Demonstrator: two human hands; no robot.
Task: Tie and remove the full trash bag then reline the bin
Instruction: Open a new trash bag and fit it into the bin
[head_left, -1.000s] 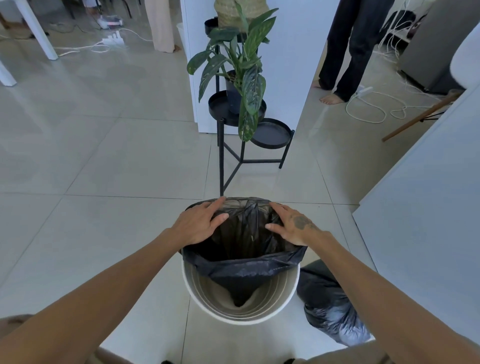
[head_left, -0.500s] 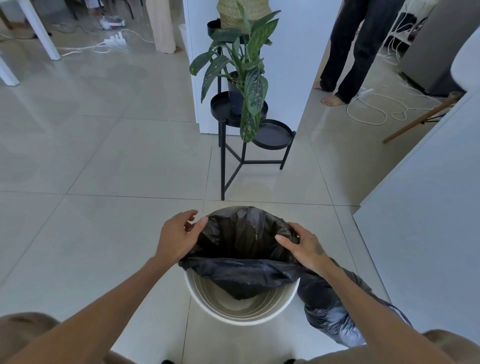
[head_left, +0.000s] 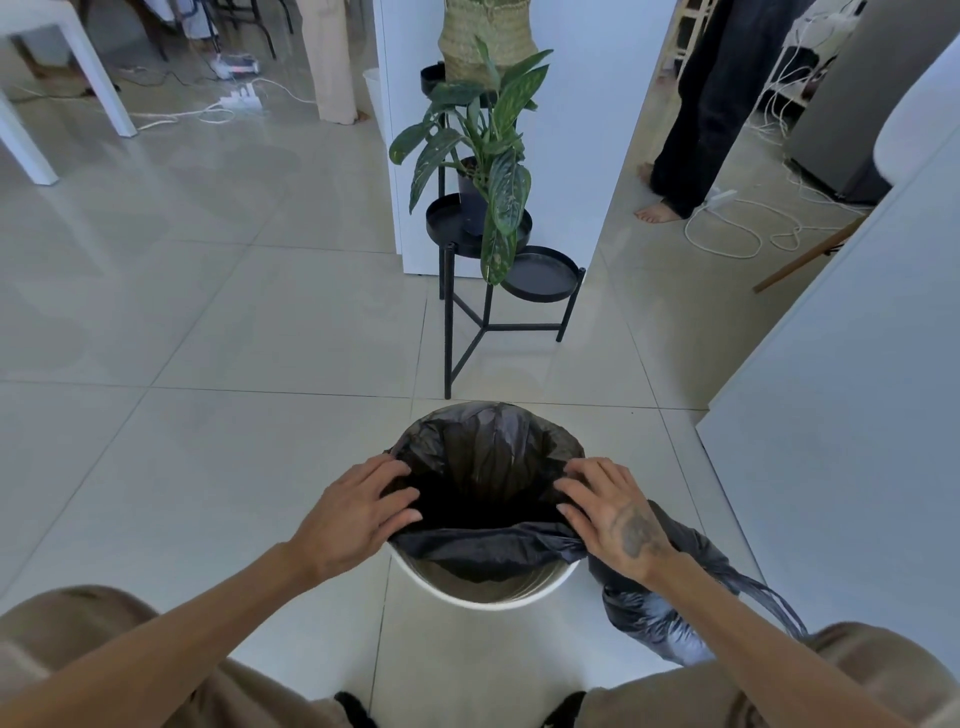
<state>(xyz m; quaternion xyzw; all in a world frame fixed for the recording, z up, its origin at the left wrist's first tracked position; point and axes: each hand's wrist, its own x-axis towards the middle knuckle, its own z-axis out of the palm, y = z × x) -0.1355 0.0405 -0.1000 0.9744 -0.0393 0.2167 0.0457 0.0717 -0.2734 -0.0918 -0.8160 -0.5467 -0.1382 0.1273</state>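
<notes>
Pale glossy floor tiles (head_left: 218, 322); black tiered plant stand (head_left: 480, 291) with leafy plant (head_left: 483, 145); white partition wall (head_left: 587, 104); white table legs (head_left: 98, 78); loose floor cables (head_left: 737, 234)

Black liner (head_left: 488, 457) in my white bin (head_left: 483, 597); glossy black tied bag (head_left: 649, 608); beige floor tiles (head_left: 208, 322); green speckled plant (head_left: 488, 156) on black stand (head_left: 540, 275); my tan trousers (head_left: 78, 629).
</notes>
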